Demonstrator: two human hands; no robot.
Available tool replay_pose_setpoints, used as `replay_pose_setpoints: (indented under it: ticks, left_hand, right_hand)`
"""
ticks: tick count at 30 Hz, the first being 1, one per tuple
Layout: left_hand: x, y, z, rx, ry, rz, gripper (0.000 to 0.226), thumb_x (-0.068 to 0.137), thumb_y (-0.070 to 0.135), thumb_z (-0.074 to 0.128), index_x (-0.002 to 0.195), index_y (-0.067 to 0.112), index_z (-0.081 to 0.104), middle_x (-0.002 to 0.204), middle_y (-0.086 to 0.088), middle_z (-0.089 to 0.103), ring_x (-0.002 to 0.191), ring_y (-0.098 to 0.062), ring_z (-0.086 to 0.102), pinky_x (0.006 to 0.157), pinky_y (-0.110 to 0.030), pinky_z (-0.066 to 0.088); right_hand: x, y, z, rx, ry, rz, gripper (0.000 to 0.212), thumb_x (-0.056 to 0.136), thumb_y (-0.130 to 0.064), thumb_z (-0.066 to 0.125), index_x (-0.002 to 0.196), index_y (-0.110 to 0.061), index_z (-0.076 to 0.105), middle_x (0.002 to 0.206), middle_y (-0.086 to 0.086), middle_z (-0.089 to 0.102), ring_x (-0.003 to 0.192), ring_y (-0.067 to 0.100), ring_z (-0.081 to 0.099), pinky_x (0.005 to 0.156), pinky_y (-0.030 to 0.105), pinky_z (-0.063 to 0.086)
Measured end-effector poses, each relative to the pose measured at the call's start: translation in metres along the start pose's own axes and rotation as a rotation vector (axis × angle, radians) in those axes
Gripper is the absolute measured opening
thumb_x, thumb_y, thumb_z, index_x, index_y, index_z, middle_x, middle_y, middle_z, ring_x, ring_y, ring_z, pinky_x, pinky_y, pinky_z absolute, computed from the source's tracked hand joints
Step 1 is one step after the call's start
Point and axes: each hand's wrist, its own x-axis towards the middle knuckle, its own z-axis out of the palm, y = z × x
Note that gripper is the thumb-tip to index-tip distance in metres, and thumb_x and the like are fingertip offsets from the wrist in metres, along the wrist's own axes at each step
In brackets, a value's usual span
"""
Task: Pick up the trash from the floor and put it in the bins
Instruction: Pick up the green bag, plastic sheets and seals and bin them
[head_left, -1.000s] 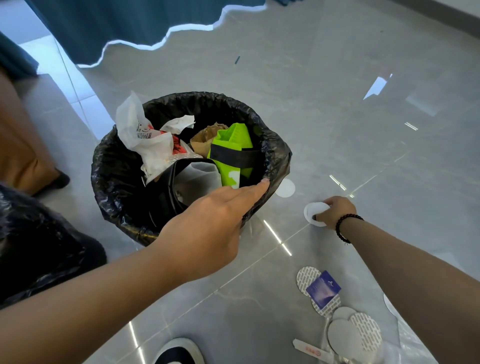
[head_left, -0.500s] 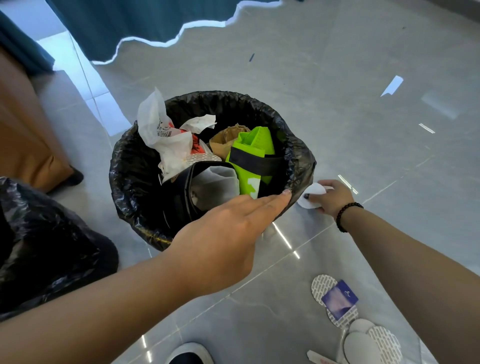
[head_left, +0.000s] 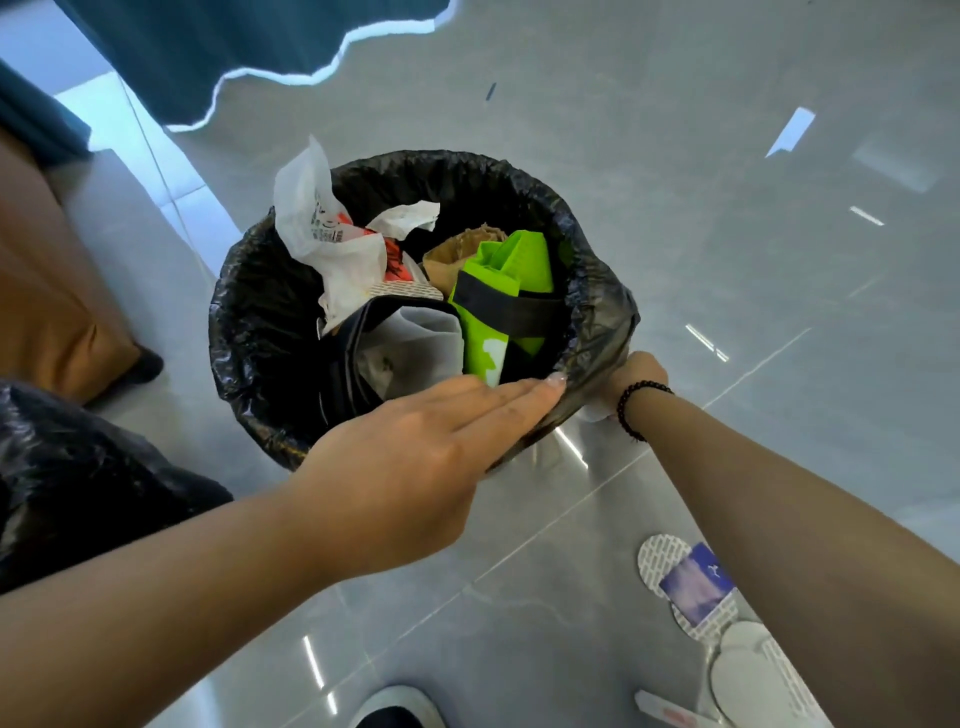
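— Where's the left hand?

— Over the near rim of the bin, fingers straight and together, tips touching the black liner; it holds nothing.

— And the right hand?

— Low against the bin's right side, mostly hidden behind the liner. A bit of white shows under the wrist, but I can't tell whether it grips anything.

— Any trash left?

— White round pads and a blue sachet lie on the floor toward the near right corner.
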Motion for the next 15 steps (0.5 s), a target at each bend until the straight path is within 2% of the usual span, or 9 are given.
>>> replay_pose_setpoints:
  ticks: [3, 5, 7, 9, 12, 15]
  left_hand:
    - [0.003, -0.007, -0.003, 0.024, 0.015, 0.039, 0.065, 0.079, -0.006, 0.047, 0.141, 0.009, 0.035, 0.129, -0.008, 0.059, 0.107, -0.026, 0.061, 0.074, -0.041, 0.057]
    - [0.004, -0.009, -0.004, 0.045, 0.031, 0.058, 0.06, 0.081, -0.001, 0.043, 0.14, 0.007, 0.037, 0.126, -0.008, 0.061, 0.104, -0.025, 0.061, 0.075, -0.04, 0.057]
    - [0.003, -0.009, -0.004, 0.069, 0.044, 0.067, 0.057, 0.084, 0.002, 0.043, 0.14, 0.006, 0.04, 0.125, -0.009, 0.061, 0.105, -0.024, 0.061, 0.075, -0.038, 0.057]
    - [0.002, -0.008, -0.003, 0.109, 0.041, 0.08, 0.056, 0.084, 0.0, 0.047, 0.139, 0.005, 0.043, 0.128, -0.01, 0.06, 0.109, -0.025, 0.06, 0.079, -0.038, 0.057]
    - [0.007, -0.009, -0.003, 0.17, 0.064, 0.123, 0.053, 0.083, 0.001, 0.048, 0.135, 0.008, 0.043, 0.127, -0.012, 0.061, 0.109, -0.026, 0.062, 0.085, -0.037, 0.055]
    - [0.014, -0.013, -0.006, 0.19, 0.066, 0.157, 0.048, 0.081, 0.0, 0.051, 0.129, 0.007, 0.045, 0.122, -0.014, 0.064, 0.106, -0.025, 0.062, 0.084, -0.036, 0.056]
  right_hand:
    - [-0.008, 0.008, -0.007, -0.01, 0.01, -0.019, 0.042, 0.074, -0.021, 0.075, 0.11, -0.005, 0.059, 0.115, 0.012, 0.06, 0.096, 0.027, 0.058, 0.072, 0.029, 0.044]
    - [-0.015, 0.011, -0.017, 0.015, 0.009, -0.05, 0.04, 0.077, -0.02, 0.072, 0.112, -0.006, 0.059, 0.114, 0.012, 0.061, 0.102, 0.027, 0.058, 0.076, 0.03, 0.044]
    - [-0.023, 0.008, -0.033, 0.079, 0.037, -0.096, 0.034, 0.081, -0.021, 0.068, 0.111, -0.008, 0.058, 0.114, 0.011, 0.061, 0.099, 0.027, 0.057, 0.08, 0.033, 0.049]
    - [-0.036, -0.001, -0.058, 0.16, 0.14, -0.175, 0.027, 0.084, -0.019, 0.062, 0.109, -0.009, 0.058, 0.111, 0.011, 0.061, 0.095, 0.027, 0.058, 0.078, 0.034, 0.05]
    - [-0.066, -0.032, -0.104, 0.326, 0.359, -0.29, 0.03, 0.087, -0.012, 0.057, 0.117, -0.01, 0.055, 0.113, 0.007, 0.057, 0.095, 0.022, 0.054, 0.074, 0.025, 0.041]
    - [-0.106, -0.073, -0.143, 0.575, 0.507, -0.472, 0.026, 0.084, -0.013, 0.06, 0.109, -0.015, 0.054, 0.106, 0.0, 0.055, 0.099, 0.022, 0.058, 0.078, 0.027, 0.048]
